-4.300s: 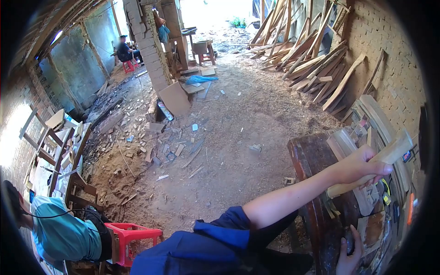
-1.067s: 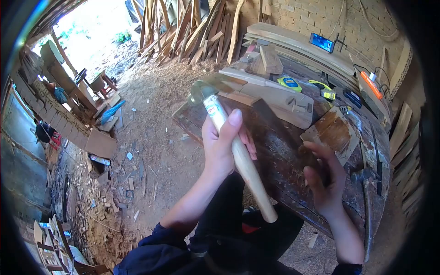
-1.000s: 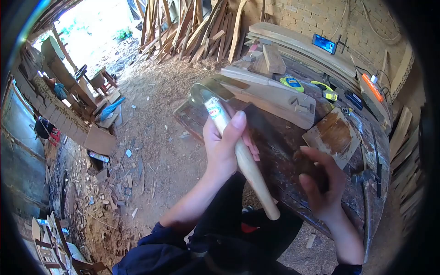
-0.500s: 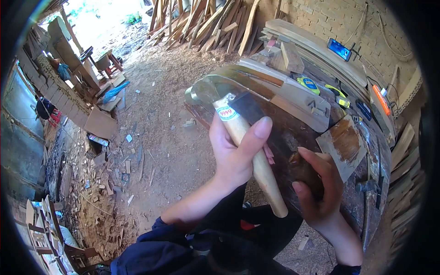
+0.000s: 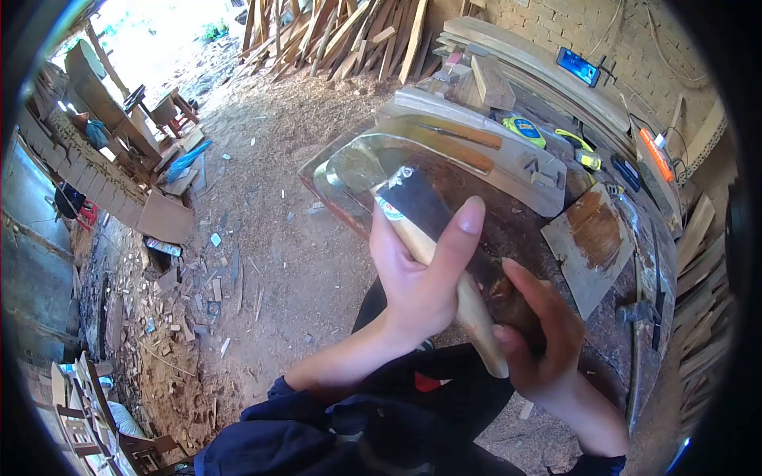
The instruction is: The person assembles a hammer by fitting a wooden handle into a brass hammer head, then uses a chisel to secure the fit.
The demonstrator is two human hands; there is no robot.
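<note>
My left hand [image 5: 421, 278] is closed around the pale wooden handle of a claw hammer [image 5: 476, 325], thumb lying along the handle. Its shiny metal head [image 5: 353, 168] points up and away, with the claws toward the right. A label, partly covered by my fingers, wraps the handle near the head. Beside it a dark flat part [image 5: 417, 202] shows. On the right, my right hand [image 5: 548, 341] curls its fingers and thumb around a dark brown, glossy object [image 5: 502, 289], which I cannot make out. The handle's butt end lies right at the right thumb.
A dark workbench [image 5: 611, 349] carries a stained board [image 5: 591, 246], a tape measure [image 5: 524, 132], a second hammer [image 5: 635, 312] and stacked planks [image 5: 548, 63]. A phone [image 5: 578, 67] stands at the back. Timber offcuts [image 5: 341, 36] lean by the wall; wood scraps litter the floor [image 5: 262, 206].
The hammer has turned in my left hand, so its label shows less. Its handle end has come closer to my right thumb. The whole view has shifted slightly.
</note>
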